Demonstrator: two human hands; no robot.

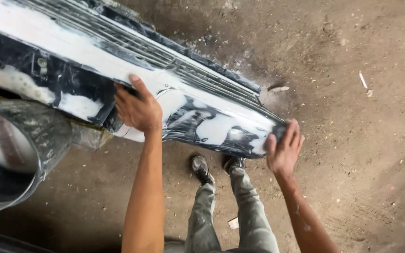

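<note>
Over the dirt floor (352,154), propped at about waist level: long dark car bumper (118,65) with a slatted grille (165,54), patched heavily with white filler. Left end resting on or behind a big dark drum (15,150) at lower left, exact contact hidden. Left hand (138,108) pressed flat-ish on the lower lip near mid-length, fingers curled over the edge, gripping only the panel itself. Right hand (284,146) open, palm and fingers laid over the bumper's right tip; possibly a small dark sanding pad under the fingers, can't tell. Judging by the pose, rubbing down the filler at the end corner. To do it well: keep left hand bracing hard so the panel doesn't rock, keep right palm flat, light even pressure, long strokes following the curve, not digging fingertips into the soft white patches, feathering the edges into the dark paint. Long axis running from upper left to lower right in view, slightly downhill; free tip pointing lower right, past the shoes (216,166). Grille face turned up and away, lower lip toward the body.
</note>
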